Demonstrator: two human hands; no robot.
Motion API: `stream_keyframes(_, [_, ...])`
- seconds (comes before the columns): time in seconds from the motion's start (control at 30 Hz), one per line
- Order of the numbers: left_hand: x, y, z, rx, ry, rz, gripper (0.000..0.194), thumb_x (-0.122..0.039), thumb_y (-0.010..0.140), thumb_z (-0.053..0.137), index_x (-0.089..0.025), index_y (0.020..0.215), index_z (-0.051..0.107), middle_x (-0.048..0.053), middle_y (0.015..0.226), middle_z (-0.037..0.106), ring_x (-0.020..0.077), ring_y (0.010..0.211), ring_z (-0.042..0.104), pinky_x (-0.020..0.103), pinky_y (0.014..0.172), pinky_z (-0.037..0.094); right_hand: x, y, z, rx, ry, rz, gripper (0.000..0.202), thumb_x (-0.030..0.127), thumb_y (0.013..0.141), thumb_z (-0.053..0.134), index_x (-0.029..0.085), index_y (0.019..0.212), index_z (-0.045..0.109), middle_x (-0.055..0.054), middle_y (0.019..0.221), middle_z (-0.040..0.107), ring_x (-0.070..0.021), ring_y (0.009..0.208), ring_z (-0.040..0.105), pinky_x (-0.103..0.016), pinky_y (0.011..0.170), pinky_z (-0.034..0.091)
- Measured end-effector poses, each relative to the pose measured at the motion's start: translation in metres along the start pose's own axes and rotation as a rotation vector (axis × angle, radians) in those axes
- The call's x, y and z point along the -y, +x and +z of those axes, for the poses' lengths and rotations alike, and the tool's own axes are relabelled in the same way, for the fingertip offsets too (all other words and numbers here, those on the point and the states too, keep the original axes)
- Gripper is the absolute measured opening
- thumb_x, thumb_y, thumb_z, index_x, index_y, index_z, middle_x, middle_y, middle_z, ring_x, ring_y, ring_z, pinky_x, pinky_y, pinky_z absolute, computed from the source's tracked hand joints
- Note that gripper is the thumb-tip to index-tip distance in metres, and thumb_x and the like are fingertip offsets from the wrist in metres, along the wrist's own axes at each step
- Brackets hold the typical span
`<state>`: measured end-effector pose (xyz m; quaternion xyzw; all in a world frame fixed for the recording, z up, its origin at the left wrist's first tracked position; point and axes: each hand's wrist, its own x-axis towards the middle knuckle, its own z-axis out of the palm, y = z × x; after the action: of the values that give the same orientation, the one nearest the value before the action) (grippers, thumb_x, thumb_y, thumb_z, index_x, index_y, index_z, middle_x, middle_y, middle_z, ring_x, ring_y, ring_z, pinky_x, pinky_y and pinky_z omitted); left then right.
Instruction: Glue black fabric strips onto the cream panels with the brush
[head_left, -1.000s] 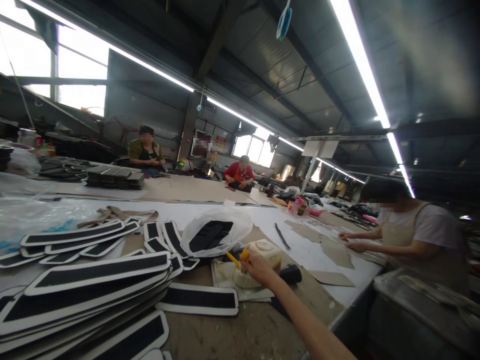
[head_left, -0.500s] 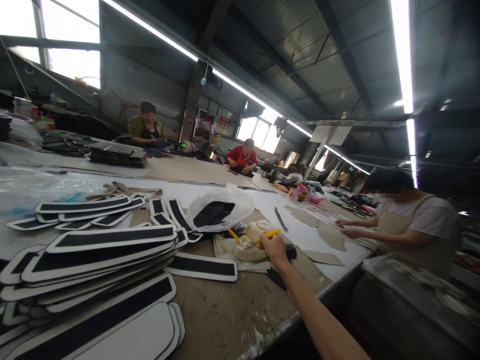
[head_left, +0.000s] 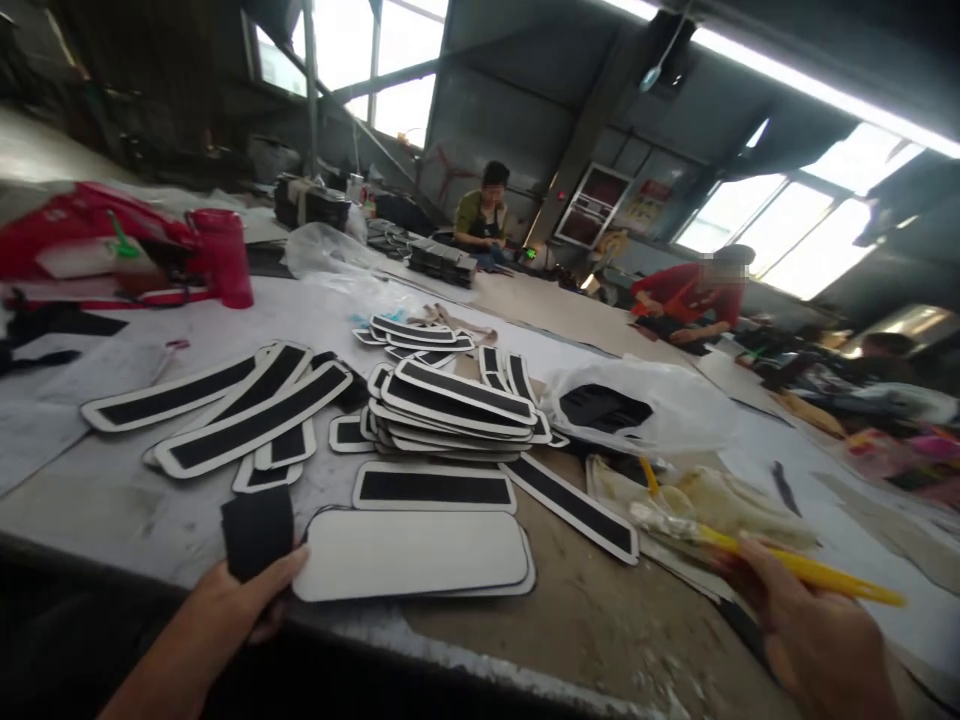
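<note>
My left hand (head_left: 229, 610) is at the table's front edge, closed on a black fabric piece (head_left: 259, 528) that stands up from the fingers. Its thumb tip reaches the left end of a plain white panel (head_left: 412, 553), which lies over another one. In my right hand (head_left: 821, 625) is a yellow-handled brush (head_left: 810, 570), gripped by the handle. Whitish, glue-like stuff coats its bristles, beside a smeared container (head_left: 679, 500) with a second yellow handle sticking out. White-edged panels with black middles (head_left: 457, 400) are stacked behind the plain one; more (head_left: 251, 420) lie fanned out on the left.
A clear plastic bag (head_left: 675, 405) holding black pieces stands behind the brush. At the back left are a red bottle (head_left: 223, 260) and a red bag (head_left: 82, 235). Two people work across the table, one in green (head_left: 480, 220), one in red (head_left: 690, 300).
The view has swung left. My left hand has come into view with the black fabric piece. My right hand has drawn back toward me with the brush, away from the container.
</note>
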<state>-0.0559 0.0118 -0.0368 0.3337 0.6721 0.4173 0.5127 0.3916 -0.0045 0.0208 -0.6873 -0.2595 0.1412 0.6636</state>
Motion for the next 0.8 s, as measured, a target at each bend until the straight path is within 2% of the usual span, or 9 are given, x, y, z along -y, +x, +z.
stream_keyframes(0.1, [0.001,0.004,-0.004,0.098,-0.071,-0.062,0.053,-0.056,0.059,0.068,-0.013,0.088,0.057,-0.007,0.044,0.043,0.0080,0.045,0.035,0.016,0.041,0.024,0.006,-0.084,0.048,0.323,0.144,0.139,0.036,0.034,0.058,0.079,0.016,0.085,0.062,-0.002,0.070,0.064,-0.0165,0.057,0.061,-0.028,0.056,0.056])
stream_keyframes(0.17, [-0.002,0.003,-0.005,0.127,-0.070,-0.098,0.053,-0.056,0.059,0.068,-0.013,0.088,0.057,-0.006,0.048,0.042,0.0090,0.048,0.034,0.018,0.043,0.025,0.011,-0.138,0.086,0.539,0.188,0.183,0.036,0.036,0.066,0.075,0.015,0.091,0.060,-0.002,0.068,0.063,-0.0169,0.060,0.062,-0.028,0.058,0.055])
stream_keyframes(0.23, [-0.005,0.000,-0.006,0.153,-0.039,-0.098,0.048,-0.055,0.061,0.067,-0.013,0.082,0.057,-0.006,0.051,0.040,0.0091,0.050,0.033,0.018,0.045,0.026,0.014,-0.180,0.119,0.673,0.244,0.203,0.029,0.037,0.073,0.071,0.016,0.089,0.059,-0.001,0.068,0.062,-0.0147,0.059,0.061,-0.025,0.058,0.054])
stream_keyframes(0.3, [-0.005,-0.002,-0.009,0.162,-0.010,-0.083,0.043,-0.056,0.064,0.064,-0.015,0.074,0.054,-0.006,0.052,0.039,0.0094,0.051,0.032,0.019,0.047,0.027,0.015,-0.207,0.143,0.764,0.275,0.238,0.026,0.038,0.077,0.067,0.016,0.087,0.058,0.000,0.067,0.061,-0.0137,0.058,0.061,-0.025,0.059,0.053])
stream_keyframes(0.4, [-0.001,0.000,-0.013,0.208,0.016,-0.054,0.042,-0.057,0.069,0.058,-0.018,0.066,0.045,-0.006,0.052,0.036,0.0097,0.052,0.030,0.020,0.048,0.026,0.009,-0.222,0.159,0.822,0.248,0.267,0.028,0.040,0.078,0.066,0.016,0.086,0.056,0.000,0.064,0.060,-0.0147,0.058,0.060,-0.027,0.059,0.053])
stream_keyframes(0.53, [0.009,0.007,-0.017,0.284,0.017,-0.055,0.042,-0.058,0.071,0.055,-0.017,0.070,0.046,-0.007,0.054,0.034,0.0098,0.053,0.028,0.020,0.049,0.025,0.008,-0.216,0.156,0.793,0.118,0.199,0.029,0.041,0.076,0.067,0.016,0.085,0.057,0.000,0.064,0.060,-0.0155,0.057,0.060,-0.027,0.058,0.051])
stream_keyframes(0.67, [0.016,0.013,-0.017,0.280,0.004,-0.074,0.050,-0.065,0.066,0.055,-0.016,0.074,0.050,-0.006,0.055,0.033,0.0106,0.054,0.028,0.021,0.049,0.025,0.021,-0.221,0.155,0.724,0.096,0.166,0.028,0.040,0.076,0.067,0.016,0.085,0.056,0.000,0.064,0.060,-0.0158,0.058,0.060,-0.026,0.058,0.050])
stream_keyframes(0.8, [0.021,0.014,-0.016,0.249,-0.010,-0.066,0.054,-0.068,0.063,0.056,-0.016,0.076,0.050,-0.006,0.054,0.033,0.0109,0.053,0.029,0.021,0.050,0.025,0.022,-0.235,0.163,0.784,0.114,0.212,0.028,0.042,0.077,0.065,0.016,0.084,0.056,0.000,0.061,0.059,-0.0159,0.056,0.060,-0.027,0.058,0.050])
